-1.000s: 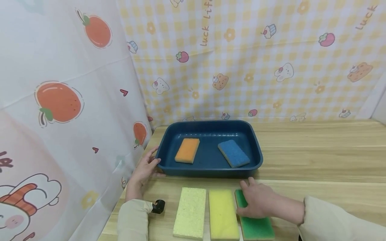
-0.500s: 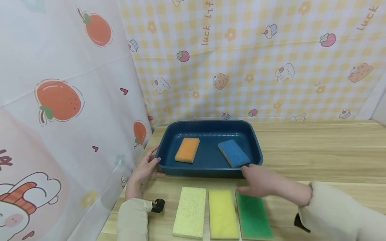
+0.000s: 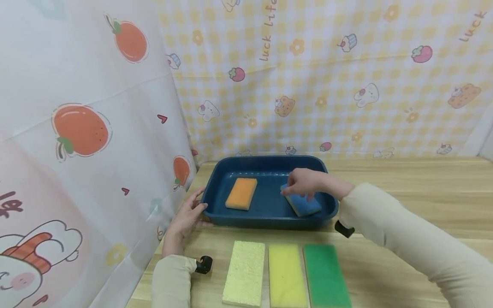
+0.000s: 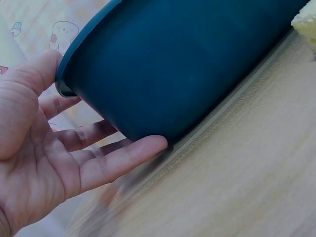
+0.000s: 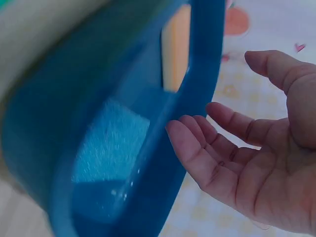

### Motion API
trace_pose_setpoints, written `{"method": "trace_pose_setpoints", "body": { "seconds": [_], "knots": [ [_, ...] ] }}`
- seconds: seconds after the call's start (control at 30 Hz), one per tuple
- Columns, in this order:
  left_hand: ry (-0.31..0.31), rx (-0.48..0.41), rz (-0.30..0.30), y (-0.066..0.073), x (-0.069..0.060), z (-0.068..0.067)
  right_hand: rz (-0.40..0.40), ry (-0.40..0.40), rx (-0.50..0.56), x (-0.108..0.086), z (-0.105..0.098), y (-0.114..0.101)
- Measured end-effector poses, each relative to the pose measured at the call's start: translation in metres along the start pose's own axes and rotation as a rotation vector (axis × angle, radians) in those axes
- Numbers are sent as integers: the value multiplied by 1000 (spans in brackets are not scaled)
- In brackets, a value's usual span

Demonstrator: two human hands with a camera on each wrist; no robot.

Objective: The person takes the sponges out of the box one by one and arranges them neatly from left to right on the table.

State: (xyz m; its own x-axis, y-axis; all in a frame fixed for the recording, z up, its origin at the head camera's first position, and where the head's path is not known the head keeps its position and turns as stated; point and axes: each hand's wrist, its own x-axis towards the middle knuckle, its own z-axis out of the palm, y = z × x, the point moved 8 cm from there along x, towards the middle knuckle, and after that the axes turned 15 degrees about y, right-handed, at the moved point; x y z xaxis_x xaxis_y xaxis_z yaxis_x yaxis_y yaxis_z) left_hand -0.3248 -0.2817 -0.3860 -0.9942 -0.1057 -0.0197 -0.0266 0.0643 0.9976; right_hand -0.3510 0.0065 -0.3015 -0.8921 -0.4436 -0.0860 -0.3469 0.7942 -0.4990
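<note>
At my far left hangs a white cloth (image 3: 135, 98) printed with oranges and small hearts. Just right of it, my left hand (image 3: 187, 215) rests against the left front corner of the dark blue tray (image 3: 246, 222), below a cream left sleeve (image 3: 172, 280) with a black clip (image 3: 204, 265) at its cuff. The left wrist view shows my fingers there spread and fairly straight, the thumb against the rim and the others along the outer wall, the lowest one near the base.

The tray sits on the wood-grain tabletop (image 3: 400, 196), in front of a yellow checked cloth (image 3: 331, 77). Inside, in its left half, lies an orange sponge (image 3: 241, 194), flat and slightly slanted. Before the tray, well within my reach, a pale yellow sponge (image 3: 244, 273) with a speckled face lies flat, and just beside it a smoother bright yellow sponge (image 3: 287, 276).

In the right half of the tray a blue sponge (image 3: 304, 205) lies at a slant. My right hand (image 3: 306, 183) hangs above it, partly hiding it in the head view; the right wrist view shows those fingers loosely curled, the thumb standing apart from them, clear of the sponge. Nearer me, a green sponge (image 3: 327, 276) lies beside the bright yellow one. My cream right sleeve (image 3: 408, 235) stretches away to the right.
</note>
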Motion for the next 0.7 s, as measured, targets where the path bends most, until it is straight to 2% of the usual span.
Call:
{"method": "trace_pose_setpoints", "body": {
  "seconds": [0.17,0.4,0.7],
  "knots": [
    [5,-6,-12,-1,0,0,-1,38,-50,22,-3,5],
    [0,-7,-2,-2,0,0,4,81,-184,45,-3,17],
    [0,-11,-1,1,-1,2,27,85,-239,71,2,28]
  ]
}}
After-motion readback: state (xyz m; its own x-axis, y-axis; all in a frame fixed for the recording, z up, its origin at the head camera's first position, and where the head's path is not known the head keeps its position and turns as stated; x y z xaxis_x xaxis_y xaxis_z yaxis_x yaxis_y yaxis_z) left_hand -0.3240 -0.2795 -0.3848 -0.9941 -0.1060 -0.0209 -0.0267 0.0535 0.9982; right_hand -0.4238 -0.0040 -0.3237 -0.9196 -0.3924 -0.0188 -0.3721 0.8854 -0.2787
